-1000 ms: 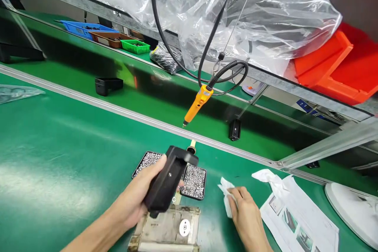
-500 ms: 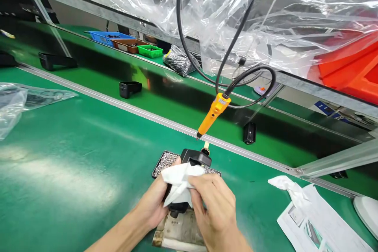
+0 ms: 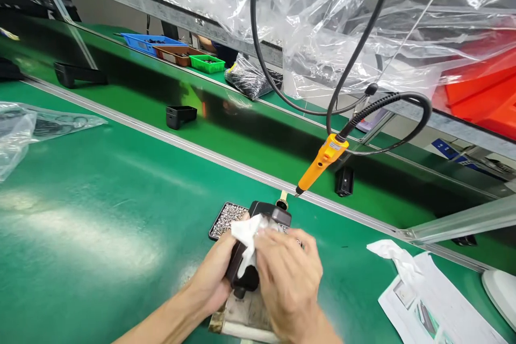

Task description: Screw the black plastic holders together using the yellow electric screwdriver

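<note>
A black plastic housing point(image 3: 261, 208) is tilted over a worn, stained block point(image 3: 248, 313) at the front of the bench. My left hand point(image 3: 215, 277) grips its left side, fingers wrapped around it. A crumpled white wipe point(image 3: 246, 230) is bunched in the fingers of my right hand point(image 3: 288, 277) and pressed on the housing's upper face, partly covering it. Just behind lies a small tray of metal screws point(image 3: 229, 219), the right part of it hidden by the housing and my hand. A small round gold-rimmed piece point(image 3: 282, 203) shows beside the housing's far end.
An orange electric screwdriver point(image 3: 322, 161) hangs by its cable beyond my hands. Another wipe point(image 3: 397, 258) and printed sheets point(image 3: 439, 301) lie at right. Black housings point(image 3: 180, 116) stand on the lower green strip behind the rail. Coloured bins point(image 3: 207, 63) sit farther back; plastic sheeting point(image 3: 16, 137) lies left.
My right hand has moved the wipe slightly up along the housing, bunching it smaller and baring more of the lower part. The hanging screwdriver has swung to the right.
</note>
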`<state>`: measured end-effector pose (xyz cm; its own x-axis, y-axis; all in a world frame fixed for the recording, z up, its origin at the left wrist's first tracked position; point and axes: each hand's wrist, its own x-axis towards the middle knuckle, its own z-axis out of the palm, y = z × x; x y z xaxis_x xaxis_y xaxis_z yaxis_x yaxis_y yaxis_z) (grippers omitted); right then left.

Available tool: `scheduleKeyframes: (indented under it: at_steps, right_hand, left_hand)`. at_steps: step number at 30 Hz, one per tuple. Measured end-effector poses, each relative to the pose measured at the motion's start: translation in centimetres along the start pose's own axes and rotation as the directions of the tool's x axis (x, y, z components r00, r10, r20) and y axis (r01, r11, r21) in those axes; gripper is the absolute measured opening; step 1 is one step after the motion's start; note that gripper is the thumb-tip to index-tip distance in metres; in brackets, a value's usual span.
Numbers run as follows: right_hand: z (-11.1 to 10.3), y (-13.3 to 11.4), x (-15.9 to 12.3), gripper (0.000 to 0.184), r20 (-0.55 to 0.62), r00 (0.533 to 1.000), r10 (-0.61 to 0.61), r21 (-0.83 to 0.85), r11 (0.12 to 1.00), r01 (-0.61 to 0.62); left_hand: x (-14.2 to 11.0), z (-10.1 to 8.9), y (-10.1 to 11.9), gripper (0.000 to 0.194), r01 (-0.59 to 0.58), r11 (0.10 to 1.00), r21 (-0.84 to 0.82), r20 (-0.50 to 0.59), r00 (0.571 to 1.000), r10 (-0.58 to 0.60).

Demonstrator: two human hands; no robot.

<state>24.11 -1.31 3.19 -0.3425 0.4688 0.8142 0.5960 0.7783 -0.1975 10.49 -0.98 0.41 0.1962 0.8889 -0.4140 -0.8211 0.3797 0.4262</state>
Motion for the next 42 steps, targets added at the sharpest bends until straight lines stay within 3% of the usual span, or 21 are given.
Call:
scheduleKeyframes:
  at_steps: [4, 8, 11, 12, 14, 16, 17, 18, 19, 21, 23, 25, 29, 35, 39, 42]
  right_hand:
    - [0.2, -0.2, -0.4, 0.021, 0.036, 0.998, -0.053, 0.105, 0.993, 0.049]
    - [-0.3, -0.1, 0.1, 0.028, 0.056, 0.998, -0.027, 0.165, 0.986, 0.018]
    - [-1.5, 0.8, 1.2, 0.025, 0.103, 0.979, 0.178, 0.341, 0.918, -0.203]
    - [-2.0, 1.2, 1.7, 0.022, 0.129, 0.942, 0.311, 0.382, 0.861, -0.336]
    - [-2.8, 1.8, 2.5, 0.014, 0.152, 0.812, 0.563, 0.458, 0.689, -0.562]
    - [-2.9, 2.0, 2.9, 0.006, 0.164, 0.709, 0.686, 0.534, 0.542, -0.649]
    - [-2.7, 1.9, 2.9, 0.005, 0.168, 0.701, 0.693, 0.547, 0.526, -0.651]
    - [-2.4, 1.7, 2.7, 0.006, 0.160, 0.734, 0.660, 0.532, 0.569, -0.627]
    - [-2.0, 1.4, 2.4, 0.009, 0.128, 0.802, 0.584, 0.485, 0.668, -0.564]
    - [-1.1, 0.7, 1.6, 0.018, 0.050, 0.942, 0.332, 0.280, 0.901, -0.333]
    - [-0.5, 0.0, 0.8, 0.018, 0.076, 0.991, 0.111, 0.055, 0.992, -0.115]
    - [-0.2, -0.3, 0.2, 0.014, 0.161, 0.986, 0.051, -0.087, 0.996, -0.037]
    - [-0.1, -0.3, 0.0, 0.015, 0.224, 0.972, 0.077, -0.211, 0.977, -0.028]
    - [-0.3, -0.2, 0.3, 0.019, 0.180, 0.984, 0.018, -0.026, 1.000, -0.014]
    - [-0.3, 0.0, 0.5, 0.016, 0.095, 0.993, 0.076, -0.065, 0.995, -0.070]
    - [-0.2, 0.0, 0.5, 0.019, 0.079, 0.997, 0.007, 0.036, 0.999, -0.009]
  left_hand:
    - [0.1, 0.1, 0.2, 0.037, 0.169, 0.979, -0.113, 0.053, 0.985, -0.164]
    - [-0.1, 0.9, 0.5, 0.035, 0.147, 0.983, -0.109, -0.032, 0.988, -0.152]
    - [-0.1, 1.1, 0.5, 0.038, 0.128, 0.990, -0.060, -0.036, 0.991, -0.130]
    - [-0.1, 1.0, 0.5, 0.034, 0.092, 0.995, -0.045, -0.041, 0.995, -0.094]
    - [0.0, 0.9, 0.3, 0.030, 0.032, 0.999, -0.014, -0.063, 0.997, -0.033]
    - [0.1, 0.8, 0.2, 0.035, 0.033, 0.999, 0.009, -0.075, 0.997, -0.033]
    - [0.1, 0.9, 0.2, 0.037, 0.039, 0.999, 0.012, -0.085, 0.996, -0.038]
    - [0.0, 0.9, 0.2, 0.038, 0.043, 0.999, 0.010, -0.094, 0.995, -0.042]
    - [0.0, 1.0, 0.3, 0.039, 0.045, 0.999, 0.003, -0.106, 0.993, -0.044]
    - [-0.1, 1.1, 0.4, 0.038, 0.048, 0.999, -0.016, -0.121, 0.991, -0.050]
    - [-0.1, 1.1, 0.5, 0.039, 0.039, 0.999, -0.016, -0.130, 0.991, -0.041]
    - [-0.1, 0.9, 0.6, 0.039, 0.020, 1.000, 0.015, -0.141, 0.990, -0.017]
    - [-0.1, 0.5, 0.5, 0.039, -0.005, 0.997, 0.072, -0.115, 0.993, 0.013]
    - [-0.1, 0.7, 0.3, 0.042, -0.043, 0.996, 0.079, -0.105, 0.993, 0.051]
    - [-0.2, 1.0, 0.3, 0.044, -0.057, 0.994, 0.097, -0.057, 0.996, 0.063]
    - [-0.3, 1.1, 0.3, 0.045, -0.048, 0.995, 0.089, -0.065, 0.996, 0.053]
